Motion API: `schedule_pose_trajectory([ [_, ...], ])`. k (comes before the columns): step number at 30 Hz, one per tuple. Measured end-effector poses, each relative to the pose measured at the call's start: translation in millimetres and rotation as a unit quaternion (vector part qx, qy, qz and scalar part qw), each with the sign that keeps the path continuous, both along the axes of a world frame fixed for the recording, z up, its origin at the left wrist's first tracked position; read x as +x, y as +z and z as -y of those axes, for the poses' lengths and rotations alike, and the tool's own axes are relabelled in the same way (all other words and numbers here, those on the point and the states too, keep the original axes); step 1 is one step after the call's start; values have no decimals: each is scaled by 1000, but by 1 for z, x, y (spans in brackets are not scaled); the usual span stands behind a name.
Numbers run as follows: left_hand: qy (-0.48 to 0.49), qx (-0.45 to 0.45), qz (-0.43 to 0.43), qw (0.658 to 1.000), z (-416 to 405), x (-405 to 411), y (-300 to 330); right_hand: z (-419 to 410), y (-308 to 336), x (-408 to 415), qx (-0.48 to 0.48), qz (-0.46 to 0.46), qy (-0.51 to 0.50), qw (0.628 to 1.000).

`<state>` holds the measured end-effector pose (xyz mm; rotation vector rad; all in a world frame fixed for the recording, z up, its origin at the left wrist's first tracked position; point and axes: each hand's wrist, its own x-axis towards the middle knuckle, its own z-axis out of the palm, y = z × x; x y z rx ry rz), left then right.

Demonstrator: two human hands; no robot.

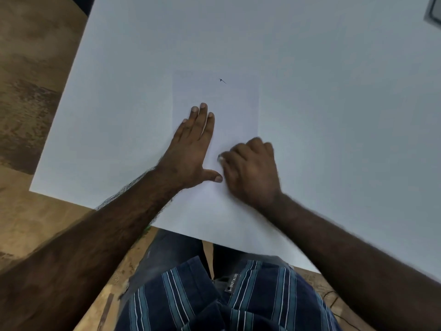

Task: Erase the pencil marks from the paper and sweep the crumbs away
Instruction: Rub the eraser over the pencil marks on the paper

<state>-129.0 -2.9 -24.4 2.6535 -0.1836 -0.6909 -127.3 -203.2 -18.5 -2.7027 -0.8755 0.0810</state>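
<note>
Shirt tag (233, 282) reads roughly "ONE BLUE". Right hand (250, 170) grip curled, pinching small white eraser (220, 158) on paper (236, 108). Left hand (191, 149) flat, fingers spread, pinning paper's left edge. Pencil mark (222, 81) farther up. White surface (334, 91) open beyond.

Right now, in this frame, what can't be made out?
- Eraser: hidden inside the curled, motion-blurred right hand; only a pale tip shows.
- Paper under the flat left hand: any marks there are covered.
- Crumbs: too small to see.
- Dark mark: too small to read.
- Grey object: cut off by the top-right edge.
</note>
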Motion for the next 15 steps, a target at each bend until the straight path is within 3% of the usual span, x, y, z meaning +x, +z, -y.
schedule_pose_trajectory([
  [4, -4, 2, 1, 1000, -1, -2, 2, -4, -8, 72, -66, 78, -122, 987],
  [7, -7, 10, -4, 1000, 1, 1, 4, -7, -2, 86, -42, 57, -177, 982],
  [12, -2, 8, -11, 1000, 2, 3, 5, -10, 11, 7, -25, -13, -28, 999],
  [15, -3, 4, -14, 1000, 2, 3, 6, -2, 1, 20, -19, 16, -9, 1000],
])
